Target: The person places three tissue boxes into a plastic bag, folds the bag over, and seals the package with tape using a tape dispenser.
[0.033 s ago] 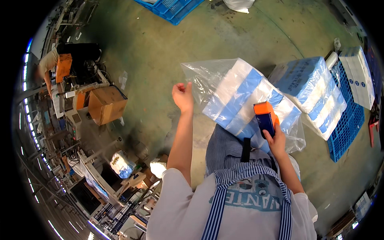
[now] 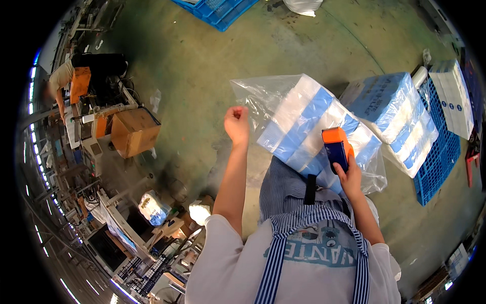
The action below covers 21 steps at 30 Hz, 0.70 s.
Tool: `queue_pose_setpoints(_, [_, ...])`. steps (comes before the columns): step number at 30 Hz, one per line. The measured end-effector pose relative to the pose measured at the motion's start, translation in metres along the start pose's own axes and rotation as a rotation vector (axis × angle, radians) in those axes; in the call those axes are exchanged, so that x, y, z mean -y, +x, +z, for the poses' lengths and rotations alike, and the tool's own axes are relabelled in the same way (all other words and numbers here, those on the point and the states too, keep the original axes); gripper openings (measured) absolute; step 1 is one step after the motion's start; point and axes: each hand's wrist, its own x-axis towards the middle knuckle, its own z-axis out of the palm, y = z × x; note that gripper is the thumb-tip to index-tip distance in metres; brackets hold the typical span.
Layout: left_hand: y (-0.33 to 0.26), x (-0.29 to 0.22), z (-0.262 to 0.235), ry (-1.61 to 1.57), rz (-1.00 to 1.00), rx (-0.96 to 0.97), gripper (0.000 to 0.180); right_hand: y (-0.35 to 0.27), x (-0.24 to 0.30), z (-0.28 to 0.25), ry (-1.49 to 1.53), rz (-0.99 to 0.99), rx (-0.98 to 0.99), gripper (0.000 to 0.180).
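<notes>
In front of me lies a clear plastic bag [image 2: 260,88] around a bundle of white and blue packs [image 2: 304,119]; its loose end spreads to the left. My left hand [image 2: 236,125] is at that loose end, fingers curled closed. Whether film is pinched in them is hidden. My right hand [image 2: 350,180] grips an orange and dark-blue handheld tool [image 2: 336,151], its orange end pointing away from me, over the right part of the bundle. The tool's exact kind cannot be made out.
Another wrapped bundle [image 2: 387,109] stands to the right, beside a blue plastic pallet [image 2: 443,157] and a white stack [image 2: 450,96]. At left are a cardboard box [image 2: 134,133], machinery and a bending person [image 2: 63,76]. A blue crate [image 2: 217,17] lies at the far edge.
My left hand has moved slightly right, closer to the bag's loose end, and its fingers have curled in more. The right hand and the tool have barely moved.
</notes>
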Motion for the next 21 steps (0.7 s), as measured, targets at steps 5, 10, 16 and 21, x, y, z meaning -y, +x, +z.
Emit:
queue_pose_setpoints(5, [-0.033, -0.001, 0.046, -0.615, -0.12, 0.868, 0.054, 0.02, -0.004, -0.01, -0.146, -0.038, -0.124, 0.041])
queue_pose_setpoints(10, [-0.053, -0.037, 0.067, -0.451, -0.181, 0.614, 0.035, 0.075, -0.044, -0.065, -0.17, 0.172, -0.574, 0.045])
queue_pose_setpoints(16, [-0.063, -0.014, 0.054, -0.625, -0.2, 0.463, 0.027, 0.122, -0.208, -0.14, -0.375, 0.299, -0.491, 0.045])
queue_pose_setpoints(21, [-0.029, 0.054, 0.011, 0.151, 0.123, -0.188, 0.051, 0.128, -0.106, -0.098, -0.77, 0.244, -0.76, 0.056])
